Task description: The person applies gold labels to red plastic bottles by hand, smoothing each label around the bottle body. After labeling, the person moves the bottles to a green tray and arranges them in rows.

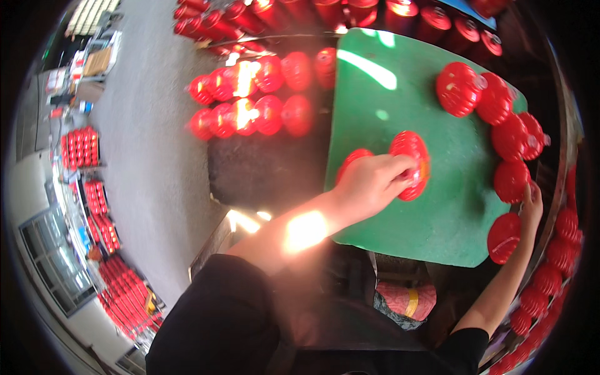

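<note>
Several small, round, ribbed red lanterns lie on a green board. My left hand (372, 185) is closed, its thumb and fingers pinching the centre of one red lantern (409, 149) above the board's middle. Another lantern (354, 159) sits just behind that hand, partly hidden by it. At the board's right edge, my right hand (532, 209) has its fingers closed at the lower rim of a red lantern (511, 180); its fingertips are partly hidden. Beside that wrist rests a flatter-looking red lantern (504, 236). More lanterns (460, 89) are clustered at the far right.
The green board (375, 234) lies in front of me. Two rows of red lanterns (269, 114) stand left of it. Red cylinders (400, 12) line the far side, and more lanterns (547, 279) hang at right. Stacked red lanterns (128, 294) stand across the grey floor (153, 125).
</note>
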Tool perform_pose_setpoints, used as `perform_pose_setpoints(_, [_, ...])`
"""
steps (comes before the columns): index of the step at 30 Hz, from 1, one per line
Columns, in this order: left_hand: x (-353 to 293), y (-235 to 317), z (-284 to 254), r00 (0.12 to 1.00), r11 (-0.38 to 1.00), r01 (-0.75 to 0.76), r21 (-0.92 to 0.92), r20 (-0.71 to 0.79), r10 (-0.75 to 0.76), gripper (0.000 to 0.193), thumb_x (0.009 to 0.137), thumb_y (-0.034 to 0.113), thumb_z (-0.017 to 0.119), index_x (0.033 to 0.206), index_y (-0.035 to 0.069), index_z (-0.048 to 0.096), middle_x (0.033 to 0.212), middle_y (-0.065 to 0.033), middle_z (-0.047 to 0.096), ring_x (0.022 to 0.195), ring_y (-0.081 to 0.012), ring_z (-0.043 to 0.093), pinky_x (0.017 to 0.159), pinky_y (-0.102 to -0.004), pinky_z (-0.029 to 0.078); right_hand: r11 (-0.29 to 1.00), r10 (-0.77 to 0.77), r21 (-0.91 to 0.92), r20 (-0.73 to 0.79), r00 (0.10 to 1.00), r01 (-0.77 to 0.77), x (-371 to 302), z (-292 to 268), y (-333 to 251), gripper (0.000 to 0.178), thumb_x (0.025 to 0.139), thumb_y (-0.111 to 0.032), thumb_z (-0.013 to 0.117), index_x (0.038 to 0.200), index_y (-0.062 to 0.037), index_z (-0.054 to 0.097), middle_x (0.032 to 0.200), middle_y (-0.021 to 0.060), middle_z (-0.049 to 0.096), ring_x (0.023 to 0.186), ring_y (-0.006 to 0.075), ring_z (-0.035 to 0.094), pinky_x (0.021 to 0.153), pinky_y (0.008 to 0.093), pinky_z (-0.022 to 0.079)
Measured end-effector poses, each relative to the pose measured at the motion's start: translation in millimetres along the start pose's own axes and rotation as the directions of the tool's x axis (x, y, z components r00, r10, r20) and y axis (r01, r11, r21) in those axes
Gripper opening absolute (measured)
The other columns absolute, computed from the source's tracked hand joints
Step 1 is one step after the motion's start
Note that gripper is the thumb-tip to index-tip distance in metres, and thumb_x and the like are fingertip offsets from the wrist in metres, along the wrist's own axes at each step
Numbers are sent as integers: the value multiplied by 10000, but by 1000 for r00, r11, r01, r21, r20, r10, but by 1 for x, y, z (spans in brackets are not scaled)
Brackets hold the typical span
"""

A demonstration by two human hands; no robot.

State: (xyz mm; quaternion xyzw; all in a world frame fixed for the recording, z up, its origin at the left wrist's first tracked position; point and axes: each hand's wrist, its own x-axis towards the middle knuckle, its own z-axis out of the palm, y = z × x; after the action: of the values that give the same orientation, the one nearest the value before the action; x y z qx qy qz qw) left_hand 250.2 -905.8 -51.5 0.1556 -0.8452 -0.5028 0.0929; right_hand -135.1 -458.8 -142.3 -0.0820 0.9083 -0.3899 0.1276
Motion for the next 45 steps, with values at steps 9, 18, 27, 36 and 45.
perform_pose_setpoints(9, [-159,-118,-160,967,896,252,366,-120,-223,250,883,139,776,1120,68,736,966,-136,747,820,-292,728,735,-389,581,751,-242,-640,-38,969,162,-74,28,-81,280,986,-246,698,963,-21,534,745,149,577,665,294,571,664,422,499])
perform_pose_setpoints(18, [-239,-240,-269,795,719,602,347,-176,-580,271,900,143,739,1169,111,724,1097,-177,737,984,-371,714,844,-431,574,886,-212,-354,263,941,299,-253,165,-276,86,955,-22,619,907,-4,549,702,37,457,664,96,451,583,296,417])
perform_pose_setpoints(27, [-267,-315,-313,850,791,527,312,-192,-491,261,877,121,747,1138,129,740,1031,-152,739,935,-361,716,814,-423,575,894,-263,-84,697,667,440,-359,408,-447,182,885,-119,774,977,-37,640,756,163,697,670,282,722,628,377,559])
perform_pose_setpoints(36, [-276,-359,-333,891,855,454,251,-165,-424,276,872,114,743,1148,132,745,1037,-131,746,932,-344,720,821,-410,580,736,-490,83,750,444,672,-396,615,-449,245,890,-114,710,1035,3,552,829,248,656,736,460,658,632,524,528])
perform_pose_setpoints(45, [-284,-350,-356,858,844,507,175,-195,-475,469,874,224,784,1324,158,673,828,-91,715,735,-244,694,697,-379,554,694,-413,-33,800,435,719,-407,677,-427,243,889,-106,693,1036,17,543,812,267,655,743,459,666,639,533,524])
